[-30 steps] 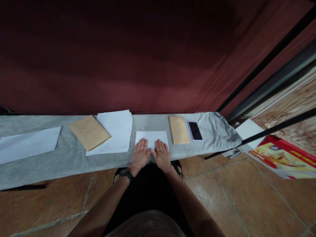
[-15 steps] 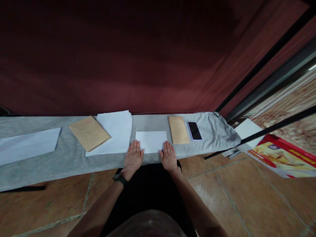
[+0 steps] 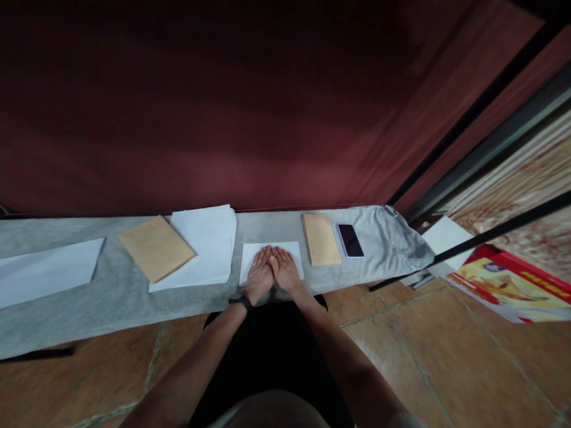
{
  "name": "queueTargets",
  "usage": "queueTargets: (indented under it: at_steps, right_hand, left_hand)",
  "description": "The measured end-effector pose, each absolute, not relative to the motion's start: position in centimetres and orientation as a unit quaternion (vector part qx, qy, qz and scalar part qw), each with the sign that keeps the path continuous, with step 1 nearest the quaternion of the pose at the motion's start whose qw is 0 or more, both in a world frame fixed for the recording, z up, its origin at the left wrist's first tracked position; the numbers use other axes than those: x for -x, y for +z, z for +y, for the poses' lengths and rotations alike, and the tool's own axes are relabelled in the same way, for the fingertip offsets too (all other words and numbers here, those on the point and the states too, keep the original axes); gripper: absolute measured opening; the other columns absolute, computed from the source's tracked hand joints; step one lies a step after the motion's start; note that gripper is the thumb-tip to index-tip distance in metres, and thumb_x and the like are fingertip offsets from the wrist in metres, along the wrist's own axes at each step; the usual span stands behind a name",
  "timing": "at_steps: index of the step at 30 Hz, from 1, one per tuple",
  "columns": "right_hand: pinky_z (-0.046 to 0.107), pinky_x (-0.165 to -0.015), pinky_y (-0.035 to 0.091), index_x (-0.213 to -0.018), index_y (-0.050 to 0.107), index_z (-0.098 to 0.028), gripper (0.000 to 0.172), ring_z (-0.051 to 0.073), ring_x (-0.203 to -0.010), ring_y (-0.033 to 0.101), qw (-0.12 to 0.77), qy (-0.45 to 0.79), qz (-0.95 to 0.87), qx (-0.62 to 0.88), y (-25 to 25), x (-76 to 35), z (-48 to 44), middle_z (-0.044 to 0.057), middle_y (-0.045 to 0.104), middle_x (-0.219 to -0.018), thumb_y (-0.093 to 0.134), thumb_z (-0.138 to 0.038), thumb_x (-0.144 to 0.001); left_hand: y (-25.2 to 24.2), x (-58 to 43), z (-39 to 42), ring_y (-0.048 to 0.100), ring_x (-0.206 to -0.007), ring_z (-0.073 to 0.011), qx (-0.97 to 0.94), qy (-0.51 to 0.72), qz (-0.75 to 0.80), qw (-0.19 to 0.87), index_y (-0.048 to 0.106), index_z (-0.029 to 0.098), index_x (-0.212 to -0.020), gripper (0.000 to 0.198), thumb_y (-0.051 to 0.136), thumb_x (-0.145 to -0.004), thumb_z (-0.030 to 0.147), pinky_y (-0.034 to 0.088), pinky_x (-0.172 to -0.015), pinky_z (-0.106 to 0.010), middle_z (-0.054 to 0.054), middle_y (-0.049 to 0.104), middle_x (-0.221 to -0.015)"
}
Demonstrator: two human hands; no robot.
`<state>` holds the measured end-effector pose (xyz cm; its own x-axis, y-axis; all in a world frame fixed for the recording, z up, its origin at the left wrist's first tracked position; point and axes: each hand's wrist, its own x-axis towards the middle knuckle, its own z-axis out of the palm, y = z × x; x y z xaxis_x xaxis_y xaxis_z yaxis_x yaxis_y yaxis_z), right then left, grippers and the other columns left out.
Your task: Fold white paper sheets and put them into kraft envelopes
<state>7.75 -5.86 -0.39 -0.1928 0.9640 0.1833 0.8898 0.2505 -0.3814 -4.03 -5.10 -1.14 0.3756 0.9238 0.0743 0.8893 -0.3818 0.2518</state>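
A small white sheet of paper (image 3: 294,252) lies flat on the grey cloth-covered table (image 3: 263,226) in front of me. My left hand (image 3: 260,274), with a dark watch (image 3: 241,301) on its wrist, rests flat on the sheet with fingers stretched out. Beside it and touching it, my right hand (image 3: 284,267) also lies flat on the paper. Both palms face down, and the middle of the sheet is hidden under them. Just right of the sheet is a stack of brown envelopes (image 3: 322,239).
To the left, a larger brown envelope (image 3: 156,248) overlaps a stack of white paper (image 3: 209,244). Farther left lies a long white sheet (image 3: 49,270). A phone (image 3: 351,240) is right of the envelopes. Black metal bars (image 3: 499,232) and a red-yellow box (image 3: 513,282) stand at the right.
Both hands have moved inward from the sheet's left and right edges to its middle, where they now touch. The view has shifted slightly.
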Motion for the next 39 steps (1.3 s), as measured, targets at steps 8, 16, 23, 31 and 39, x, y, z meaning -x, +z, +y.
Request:
queueTargets:
  at_steps: [8,16,23,31,39]
  right_hand:
    - [0.047,-0.122,0.027,-0.152,0.044,-0.012,0.053,0.026,-0.148,0.037,0.168,0.043,-0.748,0.64,-1.5,-8.3,-4.4,0.014,0.041,-0.158,0.035,-0.039,-0.107]
    - [0.05,-0.12,0.032,-0.153,0.039,-0.004,0.059,0.031,-0.148,0.037,0.204,-0.02,-0.716,0.668,-2.9,-9.6,-4.5,0.022,0.04,-0.157,0.038,-0.04,-0.106]
    - [0.051,-0.119,0.033,-0.153,0.037,-0.001,0.062,0.032,-0.148,0.037,0.201,-0.026,-0.701,0.684,-3.0,-9.6,-4.6,0.024,0.039,-0.157,0.04,-0.041,-0.105]
    - [0.052,-0.118,0.033,-0.152,0.038,-0.001,0.062,0.033,-0.147,0.038,0.208,-0.026,-0.699,0.683,-2.6,-9.6,-4.7,0.026,0.039,-0.156,0.038,-0.04,-0.105]
    - [0.047,-0.121,0.029,-0.153,0.041,-0.011,0.054,0.026,-0.148,0.037,0.209,0.031,-0.746,0.631,-2.3,-6.9,-7.2,0.015,0.04,-0.158,0.028,-0.035,-0.107]
  left_hand:
    - [-1.1,5.5,-3.9,0.022,-0.154,-0.0249,-0.801,0.117,0.584,0.059,0.034,0.003,-0.154,0.06,0.026,-0.098,0.024,0.019,-0.126,-0.045,-0.018,0.034,-0.162]
    - [-1.5,6.8,-3.6,0.02,-0.155,-0.0259,-0.753,0.129,0.644,0.049,0.033,0.003,-0.155,0.063,0.028,-0.1,0.035,0.017,-0.126,-0.044,-0.018,0.031,-0.163]
    - [-1.4,7.1,-4.1,0.02,-0.155,-0.0285,-0.727,0.14,0.67,0.047,0.032,0.0,-0.154,0.065,0.029,-0.101,0.036,0.019,-0.125,-0.046,-0.021,0.031,-0.162]
    - [-1.3,7.0,-7.9,0.022,-0.154,-0.028,-0.757,0.144,0.638,0.011,0.035,0.003,-0.154,0.063,0.029,-0.102,0.037,0.018,-0.126,-0.047,-0.019,0.033,-0.162]
    - [-1.3,6.6,-10.3,0.027,-0.153,-0.0238,-0.798,0.094,0.595,-0.001,0.04,0.008,-0.153,0.057,0.027,-0.102,0.029,0.024,-0.125,-0.044,-0.014,0.038,-0.16]
